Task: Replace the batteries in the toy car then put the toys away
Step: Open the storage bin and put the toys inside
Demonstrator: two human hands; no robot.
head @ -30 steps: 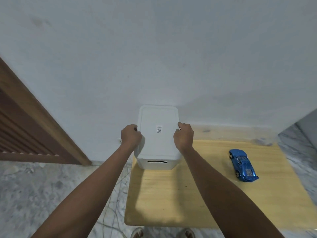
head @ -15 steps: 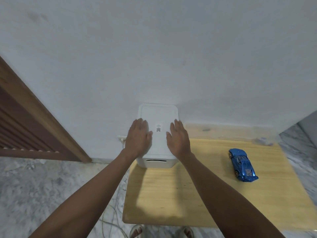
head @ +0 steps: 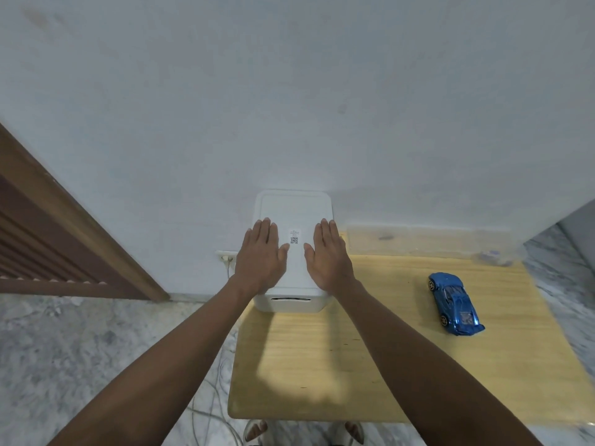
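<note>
A white lidded storage box (head: 294,207) stands at the back left corner of the wooden table (head: 386,365), against the wall. A small QR-code label sits on its lid. My left hand (head: 260,259) lies flat on the left side of the lid, fingers straight. My right hand (head: 328,257) lies flat on the right side in the same way. A blue toy car (head: 455,302) rests on the table to the right, well apart from the box and both hands.
A pale wall rises right behind the table. A brown wooden door frame (head: 80,226) slants at the left. A wall socket with a cable (head: 227,259) sits left of the box. Marble floor (head: 96,349) surrounds the table; cables lie on it.
Both hands let go of the box's sides and moved onto its lid, now lying flat with fingers straight. The box sits slightly further back. The car has not moved.
</note>
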